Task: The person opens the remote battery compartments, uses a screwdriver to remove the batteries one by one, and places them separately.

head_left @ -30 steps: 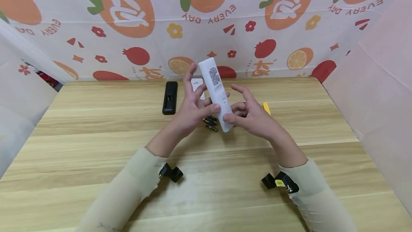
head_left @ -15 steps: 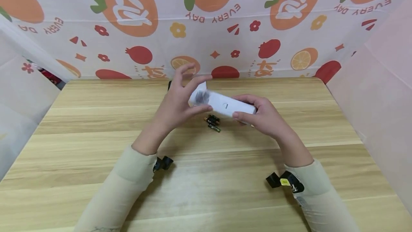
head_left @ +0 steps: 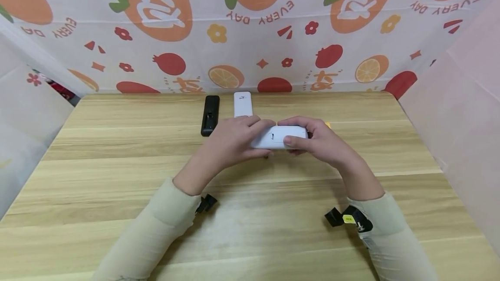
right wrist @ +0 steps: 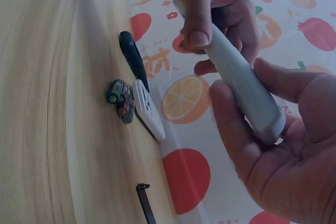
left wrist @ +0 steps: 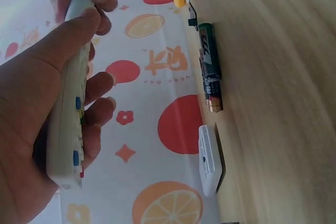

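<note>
Both hands hold a white remote control (head_left: 279, 138) above the table, back face up and lying nearly crosswise. My left hand (head_left: 234, 140) grips its left end, fingers over the far side and thumb along the near edge. At the other end my right hand (head_left: 320, 142) pinches it, thumb on the back near the battery cover. Coloured buttons on the remote's (left wrist: 65, 129) underside show in the left wrist view. Several batteries (right wrist: 121, 100) lie in a small pile on the table; in the head view the left hand hides nearly all of them.
A black remote (head_left: 210, 114) and a smaller white remote (head_left: 243, 104) lie near the table's back edge. Something yellow (head_left: 328, 124) shows partly behind the right hand. A thin dark piece (right wrist: 146, 203) lies near it. A fruit-print cloth (head_left: 172, 64) hangs behind the table.
The remote has swung from steeply slanted to nearly level. My left hand came off it, moved left, and now grips its left end. The right hand kept its hold.
</note>
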Demonstrator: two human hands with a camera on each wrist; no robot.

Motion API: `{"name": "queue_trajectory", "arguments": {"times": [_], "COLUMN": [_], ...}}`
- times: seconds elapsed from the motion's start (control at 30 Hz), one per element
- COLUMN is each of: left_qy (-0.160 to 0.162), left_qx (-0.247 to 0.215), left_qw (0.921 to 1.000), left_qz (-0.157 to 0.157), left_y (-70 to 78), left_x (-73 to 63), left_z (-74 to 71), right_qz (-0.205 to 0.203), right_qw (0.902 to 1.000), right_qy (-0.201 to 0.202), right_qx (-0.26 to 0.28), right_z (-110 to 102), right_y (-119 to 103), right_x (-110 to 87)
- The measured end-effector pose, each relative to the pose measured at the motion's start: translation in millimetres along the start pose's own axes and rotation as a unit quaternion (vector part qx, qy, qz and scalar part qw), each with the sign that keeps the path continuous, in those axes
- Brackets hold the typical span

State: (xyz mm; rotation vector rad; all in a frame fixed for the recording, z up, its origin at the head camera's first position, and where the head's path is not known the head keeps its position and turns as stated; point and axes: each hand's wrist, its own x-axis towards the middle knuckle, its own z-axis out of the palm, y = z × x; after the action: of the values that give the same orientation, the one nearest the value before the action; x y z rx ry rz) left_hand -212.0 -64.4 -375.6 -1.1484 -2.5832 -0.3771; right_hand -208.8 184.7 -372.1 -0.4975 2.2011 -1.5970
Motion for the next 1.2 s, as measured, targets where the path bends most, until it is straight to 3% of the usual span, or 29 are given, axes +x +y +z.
{"name": "queue_trajectory", "arguments": {"times": [0.1, 0.17, 0.3, 0.5, 0.8, 1.2], "left_qy": [-0.003, -0.003, 0.008, 0.009, 0.005, -0.025], "left_qx": [0.014, 0.022, 0.043, 0.063, 0.095, 0.074], "left_qw": [0.9999, 0.9997, 0.9990, 0.9978, 0.9955, 0.9969], "left_qz": [-0.008, -0.010, -0.009, -0.015, -0.002, -0.013], "left_y": [3.2, 6.3, 13.3, 22.1, 29.1, 28.6], "left_x": [0.2, 0.6, 0.7, 0.5, 0.2, 1.6], "left_z": [-0.4, 0.1, 0.9, -3.0, -5.3, -4.2], "right_qz": [-0.017, -0.029, -0.052, -0.063, -0.038, -0.034], "right_qw": [0.9957, 0.9873, 0.9731, 0.9602, 0.9568, 0.9456], "right_qy": [0.035, 0.067, 0.112, 0.139, 0.135, 0.134], "right_qx": [-0.084, -0.141, -0.195, -0.234, -0.255, -0.295], "right_z": [2.5, 6.4, 15.1, 22.7, 28.0, 31.2], "right_y": [0.7, -0.2, -3.5, -7.0, -11.6, -9.1], "right_x": [-0.3, -1.1, -2.1, -2.0, -4.1, -3.9]}}
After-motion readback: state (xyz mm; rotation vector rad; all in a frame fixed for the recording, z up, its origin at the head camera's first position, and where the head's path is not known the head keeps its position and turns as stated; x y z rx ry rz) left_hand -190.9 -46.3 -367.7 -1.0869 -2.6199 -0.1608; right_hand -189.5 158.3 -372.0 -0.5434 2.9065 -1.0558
